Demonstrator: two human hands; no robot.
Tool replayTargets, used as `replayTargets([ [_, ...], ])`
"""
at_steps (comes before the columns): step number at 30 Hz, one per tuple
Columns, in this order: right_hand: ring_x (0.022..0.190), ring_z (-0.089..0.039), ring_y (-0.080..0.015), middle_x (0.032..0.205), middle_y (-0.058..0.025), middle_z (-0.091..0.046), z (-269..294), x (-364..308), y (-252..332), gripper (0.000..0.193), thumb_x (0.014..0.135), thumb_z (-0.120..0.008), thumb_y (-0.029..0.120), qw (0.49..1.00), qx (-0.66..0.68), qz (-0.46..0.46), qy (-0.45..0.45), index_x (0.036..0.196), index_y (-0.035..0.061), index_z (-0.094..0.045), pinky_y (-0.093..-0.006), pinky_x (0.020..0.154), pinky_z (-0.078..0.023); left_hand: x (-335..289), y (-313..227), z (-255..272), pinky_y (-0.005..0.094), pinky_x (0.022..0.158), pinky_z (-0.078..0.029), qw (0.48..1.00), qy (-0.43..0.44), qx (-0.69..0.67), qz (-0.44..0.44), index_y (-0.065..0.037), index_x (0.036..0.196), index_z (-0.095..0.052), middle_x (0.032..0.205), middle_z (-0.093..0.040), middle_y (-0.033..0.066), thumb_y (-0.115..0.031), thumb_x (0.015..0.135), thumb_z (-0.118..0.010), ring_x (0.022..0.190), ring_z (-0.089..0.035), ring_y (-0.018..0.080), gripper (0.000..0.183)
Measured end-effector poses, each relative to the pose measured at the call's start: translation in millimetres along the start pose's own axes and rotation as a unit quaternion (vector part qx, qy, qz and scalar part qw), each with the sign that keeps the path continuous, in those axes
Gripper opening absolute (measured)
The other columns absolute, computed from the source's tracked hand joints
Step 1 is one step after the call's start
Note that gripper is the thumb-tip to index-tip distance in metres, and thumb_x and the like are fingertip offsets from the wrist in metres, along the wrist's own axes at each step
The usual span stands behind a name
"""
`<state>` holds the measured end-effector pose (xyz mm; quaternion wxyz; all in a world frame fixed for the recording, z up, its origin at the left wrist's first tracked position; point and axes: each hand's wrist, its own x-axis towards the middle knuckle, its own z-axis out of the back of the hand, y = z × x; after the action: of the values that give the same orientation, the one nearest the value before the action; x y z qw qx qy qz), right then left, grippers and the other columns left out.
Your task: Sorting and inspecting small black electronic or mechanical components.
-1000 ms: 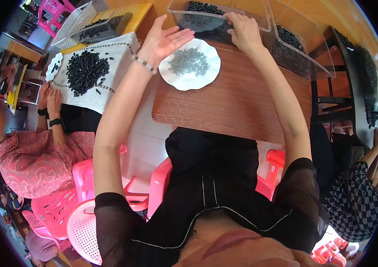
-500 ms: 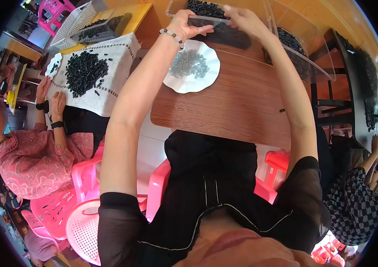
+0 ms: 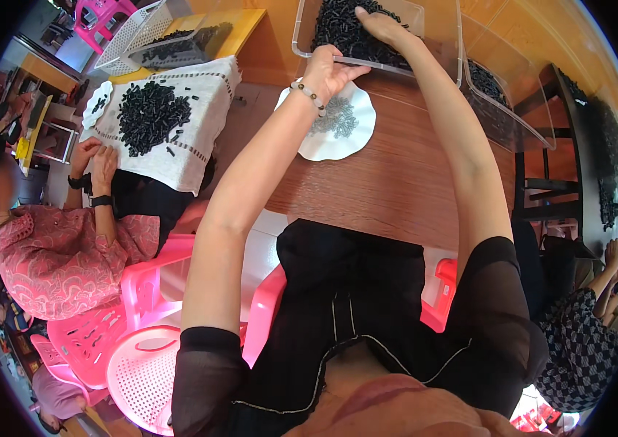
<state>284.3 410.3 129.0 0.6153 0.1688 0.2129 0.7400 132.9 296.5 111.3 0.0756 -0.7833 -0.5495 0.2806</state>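
A clear plastic bin [image 3: 451, 44] with many small black cylindrical pieces [image 3: 345, 33] stands at the far side of the brown table. My left hand [image 3: 329, 73], with a beaded bracelet at its wrist, grips the bin's near rim. Inside the bin, my right hand [image 3: 384, 29] lies on the black pieces; its thumb shows, but its other fingers are mostly hidden. Partly under my left hand, a white wavy-edged plate [image 3: 363, 131] holds a heap of small clear pieces [image 3: 339, 119].
Brown table [image 3: 367, 189] before me. Another clear bin [image 3: 520, 120] sits at right. At left, a co-worker [image 3: 76, 255] sits by a cloth-covered table [image 3: 196, 124] with a black heap [image 3: 152, 116]. More black pieces lie on a dark table [image 3: 585, 175] at far right.
My right hand has gone deeper into the bin, onto the black pieces. More of the bin's inside shows. The view has shifted slightly, and the co-worker's hands at left have drawn back from the small plate.
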Motion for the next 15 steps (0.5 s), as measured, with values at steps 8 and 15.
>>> replayTargets([
  [8, 0.133, -0.037, -0.0363, 0.145, -0.0187, -0.038, 64.5, -25.6, -34.2, 0.067, 0.097, -0.029, 0.051, 0.978, -0.136, -0.038, -0.151, 0.139, 0.0011, -0.041, -0.0413, 0.118, 0.0, -3.7, 25.3, -26.1, 0.067, 0.1, -0.038, 0.999, 0.032, -0.006, 0.006, 0.019, 0.109, -0.031, 0.129, -0.034, 0.0377, 0.002, 0.08, -0.037, 0.123, -0.036, 0.0561, 0.034],
  [15, 0.124, -0.048, -0.0408, 0.131, -0.0247, -0.052, 58.1, 6.2, -106.9, 0.067, 0.096, -0.025, 0.051, 0.988, -0.096, -0.11, -0.059, 0.124, -0.0005, -0.058, -0.0456, 0.106, -0.035, -2.3, 30.9, -27.1, 0.0652, 0.094, -0.046, 1.0, -0.001, 0.007, 0.003, 0.012, 0.097, -0.035, 0.112, -0.045, 0.0324, -0.003, 0.083, -0.039, 0.109, -0.05, 0.0507, 0.021],
])
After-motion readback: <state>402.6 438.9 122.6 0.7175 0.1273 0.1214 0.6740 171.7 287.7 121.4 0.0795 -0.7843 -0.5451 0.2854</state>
